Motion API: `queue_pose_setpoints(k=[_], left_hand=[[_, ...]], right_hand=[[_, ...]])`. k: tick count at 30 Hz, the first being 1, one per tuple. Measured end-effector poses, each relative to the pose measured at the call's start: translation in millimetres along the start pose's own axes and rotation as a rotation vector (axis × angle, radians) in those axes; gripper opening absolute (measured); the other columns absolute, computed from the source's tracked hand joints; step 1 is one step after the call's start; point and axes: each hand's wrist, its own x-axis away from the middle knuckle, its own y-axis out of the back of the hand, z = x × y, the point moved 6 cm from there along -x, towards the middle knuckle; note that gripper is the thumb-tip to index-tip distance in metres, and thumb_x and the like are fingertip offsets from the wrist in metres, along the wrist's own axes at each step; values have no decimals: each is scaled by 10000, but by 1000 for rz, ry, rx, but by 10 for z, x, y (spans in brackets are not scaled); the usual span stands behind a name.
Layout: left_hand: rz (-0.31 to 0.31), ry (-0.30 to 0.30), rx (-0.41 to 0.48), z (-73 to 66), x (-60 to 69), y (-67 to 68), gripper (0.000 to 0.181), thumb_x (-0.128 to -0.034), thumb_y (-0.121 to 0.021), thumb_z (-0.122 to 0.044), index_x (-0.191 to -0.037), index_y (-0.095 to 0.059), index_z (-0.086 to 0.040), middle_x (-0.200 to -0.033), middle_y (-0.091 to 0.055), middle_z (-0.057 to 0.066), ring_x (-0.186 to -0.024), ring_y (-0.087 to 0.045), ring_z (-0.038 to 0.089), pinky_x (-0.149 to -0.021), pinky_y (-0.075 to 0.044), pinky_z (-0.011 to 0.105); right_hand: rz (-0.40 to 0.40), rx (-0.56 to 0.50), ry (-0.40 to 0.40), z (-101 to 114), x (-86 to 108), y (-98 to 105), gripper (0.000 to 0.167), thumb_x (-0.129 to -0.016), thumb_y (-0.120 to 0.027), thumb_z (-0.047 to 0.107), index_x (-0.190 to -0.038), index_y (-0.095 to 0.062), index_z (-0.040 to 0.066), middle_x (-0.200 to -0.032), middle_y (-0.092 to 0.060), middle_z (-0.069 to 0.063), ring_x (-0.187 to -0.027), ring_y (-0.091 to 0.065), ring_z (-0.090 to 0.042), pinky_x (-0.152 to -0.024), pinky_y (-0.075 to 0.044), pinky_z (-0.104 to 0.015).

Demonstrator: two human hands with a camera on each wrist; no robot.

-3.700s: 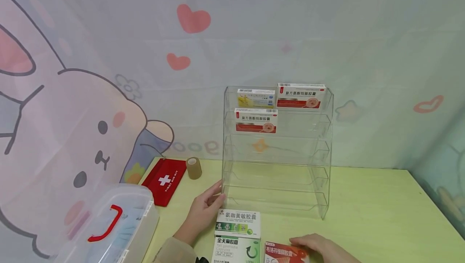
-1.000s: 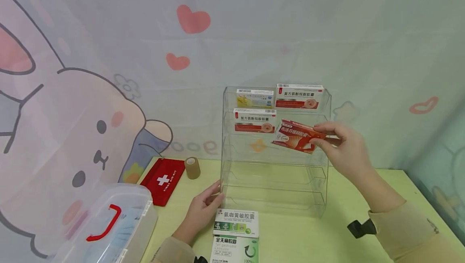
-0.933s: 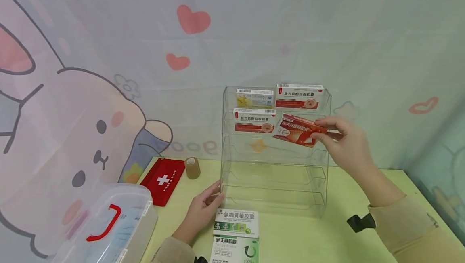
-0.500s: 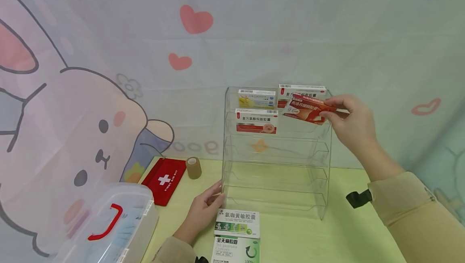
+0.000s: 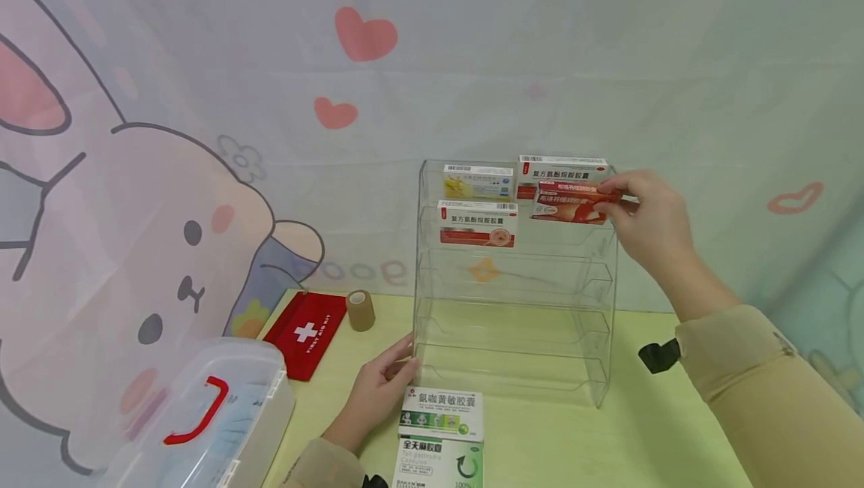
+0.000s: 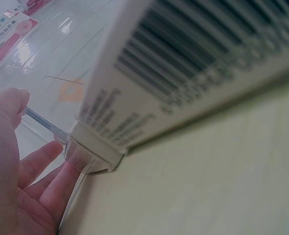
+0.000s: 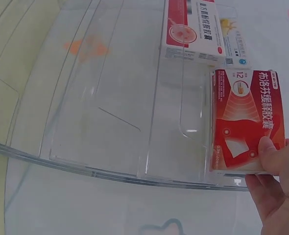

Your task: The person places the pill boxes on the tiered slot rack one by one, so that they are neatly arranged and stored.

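Observation:
My right hand pinches the right end of a red medicine box, thumb in front and fingers behind. The box is held at the right of the clear tiered display rack, just above the second tier, covering part of a white-and-red medicine box on the top tier. In the right wrist view the red box shows its front. My left hand holds the rack's lower left side; in the left wrist view its thumb and fingers lie about the clear edge.
A yellow-and-white box and another white-and-red box stand on the rack's left. Two green-and-white boxes lie before it. Left are a red first aid pouch, a brown tape roll and a clear-lidded case.
My right hand picked the red box up from the table and raised it to the rack's upper right. Over the last second it rose further and levelled. My left hand stayed put.

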Motion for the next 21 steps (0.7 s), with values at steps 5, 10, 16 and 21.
queue_pose_setpoints(k=[5,10,16,21], left_hand=[[1,3,1,-3,-1,2,551,-1076,-734,-326,-1607,-591,-294,-1496,-722,94,-1201,-792,160,-958,-579,136],[7,-2,7,-4,-3,-1,554,-1078,-732,-321,-1611,-587,-277,-1504,-715,112,-1199,-793,160,-956,-580,139],[8,0,8,-2,-4,-1,551,-1080,-730,-318,-1611,-586,-286,-1504,-716,104,-1205,-792,172,-957,-579,141],[8,4,5,3,2,-2,548,-1081,-728,-322,-1610,-585,-306,-1505,-716,94,-1200,-792,165,-956,-578,142]], right_hand=[[71,51,-23,-11,-7,-67,186,-1032,-747,34,-1217,-761,18,-1372,-668,-196,-1266,-655,-412,-1015,-616,-556],[89,69,-15,-13,-5,-119,196,-1026,-750,24,-1221,-752,6,-1350,-663,-216,-1218,-691,-442,-1005,-625,-605],[131,122,27,-28,-9,-182,194,-1009,-772,28,-1203,-777,23,-1340,-705,-222,-1219,-686,-450,-999,-619,-621],[195,168,-3,-78,-6,-247,219,-1035,-745,59,-1251,-763,29,-1432,-675,-234,-1267,-650,-468,-1037,-591,-644]])
